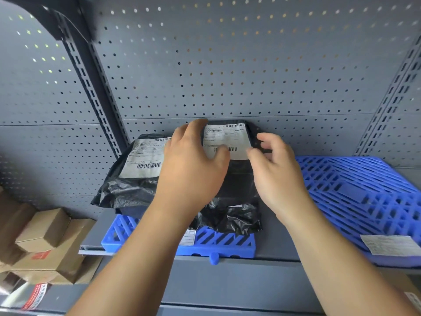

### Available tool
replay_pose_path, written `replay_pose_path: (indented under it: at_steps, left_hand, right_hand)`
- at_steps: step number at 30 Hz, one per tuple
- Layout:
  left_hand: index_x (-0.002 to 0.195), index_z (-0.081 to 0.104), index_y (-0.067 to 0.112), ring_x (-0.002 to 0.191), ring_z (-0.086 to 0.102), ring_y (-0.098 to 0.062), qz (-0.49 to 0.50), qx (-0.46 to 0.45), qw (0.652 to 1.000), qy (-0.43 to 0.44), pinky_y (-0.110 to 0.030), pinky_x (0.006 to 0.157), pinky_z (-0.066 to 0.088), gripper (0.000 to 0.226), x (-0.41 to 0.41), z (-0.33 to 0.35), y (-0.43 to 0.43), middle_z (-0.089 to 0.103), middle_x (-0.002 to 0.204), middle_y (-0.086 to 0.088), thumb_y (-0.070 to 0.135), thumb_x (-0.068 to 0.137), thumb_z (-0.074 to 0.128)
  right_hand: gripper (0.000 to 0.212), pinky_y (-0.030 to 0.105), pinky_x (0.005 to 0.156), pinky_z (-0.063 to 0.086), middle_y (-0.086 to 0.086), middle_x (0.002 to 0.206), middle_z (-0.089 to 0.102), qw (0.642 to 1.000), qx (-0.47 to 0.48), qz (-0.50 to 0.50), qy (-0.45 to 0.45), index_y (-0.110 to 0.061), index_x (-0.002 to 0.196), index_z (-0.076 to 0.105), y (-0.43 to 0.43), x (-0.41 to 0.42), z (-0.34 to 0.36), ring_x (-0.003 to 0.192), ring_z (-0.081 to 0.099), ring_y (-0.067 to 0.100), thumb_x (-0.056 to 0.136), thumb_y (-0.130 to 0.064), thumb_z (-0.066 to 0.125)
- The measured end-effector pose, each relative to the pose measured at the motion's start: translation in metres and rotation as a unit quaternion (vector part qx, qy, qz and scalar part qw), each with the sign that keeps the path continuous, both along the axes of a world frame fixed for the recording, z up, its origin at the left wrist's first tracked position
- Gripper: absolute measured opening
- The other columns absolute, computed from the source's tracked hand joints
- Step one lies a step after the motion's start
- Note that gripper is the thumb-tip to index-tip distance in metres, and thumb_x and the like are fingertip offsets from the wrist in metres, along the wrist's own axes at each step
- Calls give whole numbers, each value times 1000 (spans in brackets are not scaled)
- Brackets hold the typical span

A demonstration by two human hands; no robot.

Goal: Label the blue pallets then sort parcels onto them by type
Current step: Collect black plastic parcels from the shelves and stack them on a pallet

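Two black plastic mailer bags lie stacked on the left blue pallet [218, 244], which carries a small white label [188, 237] on its front edge. My left hand [193, 165] rests flat on the top black bag [239, 176], fingers over the edge of its white shipping label [225, 137]. My right hand [276, 172] hovers at that bag's right edge with loosely curled fingers, holding nothing. The lower black bag [127, 188] sticks out to the left and shows its own label. A second blue pallet [355, 190] to the right holds no parcels and has a label [389, 245].
Both pallets sit on a grey metal shelf [273, 245] backed by grey pegboard [227, 65]. Several brown cardboard boxes [47, 242] are piled at the lower left, some with red tape. A carton corner shows at the bottom right.
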State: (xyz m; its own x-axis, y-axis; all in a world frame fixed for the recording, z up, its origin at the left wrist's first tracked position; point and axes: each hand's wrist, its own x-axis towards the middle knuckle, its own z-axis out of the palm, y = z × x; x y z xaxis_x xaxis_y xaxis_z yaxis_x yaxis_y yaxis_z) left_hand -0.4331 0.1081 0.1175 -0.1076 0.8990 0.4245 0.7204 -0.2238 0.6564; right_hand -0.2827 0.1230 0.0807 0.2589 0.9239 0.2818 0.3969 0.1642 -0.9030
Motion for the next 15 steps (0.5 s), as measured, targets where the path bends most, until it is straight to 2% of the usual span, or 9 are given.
replay_pose_path:
  at_steps: [6, 9, 12, 15]
  left_hand:
    - [142, 54, 24, 131, 49, -26, -34, 45, 998, 36, -41, 110, 42, 52, 13, 4, -1, 56, 141, 0, 36, 92, 61]
    - [141, 55, 24, 131, 49, -27, -58, 55, 996, 46, -45, 107, 44, 51, 24, 4, -1, 56, 141, 1, 38, 92, 61]
    - [141, 55, 25, 130, 48, -28, -73, 61, 994, 60, -44, 106, 44, 52, 37, 1, -2, 56, 141, 0, 39, 92, 61]
    - [141, 56, 23, 129, 49, -29, -103, 67, 990, 63, -44, 106, 43, 51, 54, -1, -4, 58, 139, -2, 37, 92, 62]
  right_hand:
    - [52, 30, 97, 40, -13, 136, 51, 998, 12, -37, -46, -37, 143, 46, -10, 14, -3, 124, 51, 9, 92, -46, 52]
    - [50, 29, 97, 34, -12, 141, 50, 990, 16, -80, -113, -36, 143, 45, -21, 26, -3, 129, 45, 10, 95, -45, 53]
    - [52, 37, 101, 36, -4, 138, 53, 970, 34, -137, -199, -31, 144, 48, -34, 39, -1, 130, 43, 20, 94, -44, 56]
    - [54, 46, 105, 36, 0, 140, 54, 954, 32, -172, -243, -26, 144, 48, -48, 56, 1, 131, 44, 27, 94, -42, 57]
